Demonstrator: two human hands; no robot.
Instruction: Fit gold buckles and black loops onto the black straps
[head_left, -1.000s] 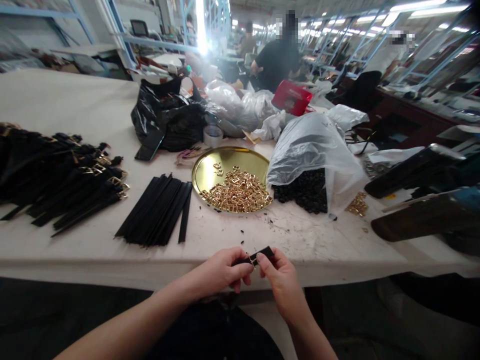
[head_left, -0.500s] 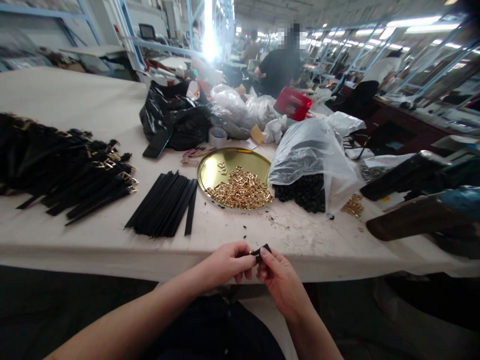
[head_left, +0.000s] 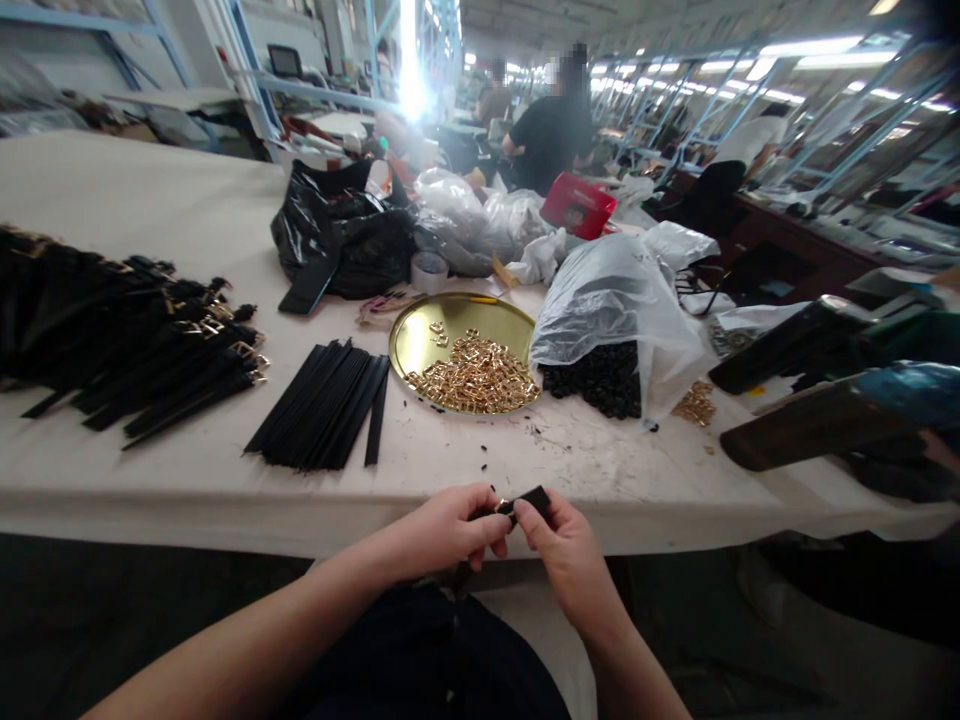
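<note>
At the table's front edge my right hand (head_left: 564, 545) pinches a black strap (head_left: 534, 497), thumb on top. My left hand (head_left: 457, 525) closes on the gold buckle (head_left: 503, 506) at the strap's left end; its fingers hide part of it. Beyond the hands, a round gold tray (head_left: 409, 345) bears a heap of gold buckles (head_left: 480, 375). To its left lies a stack of flat black straps (head_left: 315, 405), one strap a little apart. Farther left is a big pile of black straps with gold buckles fitted (head_left: 180, 340).
A clear plastic bag (head_left: 600, 290) with small black pieces (head_left: 600, 380) stands right of the tray. Two dark cylinders (head_left: 795, 425) lie at the right. Behind are a black bag (head_left: 345, 230), a phone (head_left: 309, 287) and a tape roll (head_left: 429, 270). People (head_left: 551, 135) are in the background.
More of the black strap shows between my hands, and my right thumb has shifted left along it toward the buckle. The whole view has shifted slightly.
</note>
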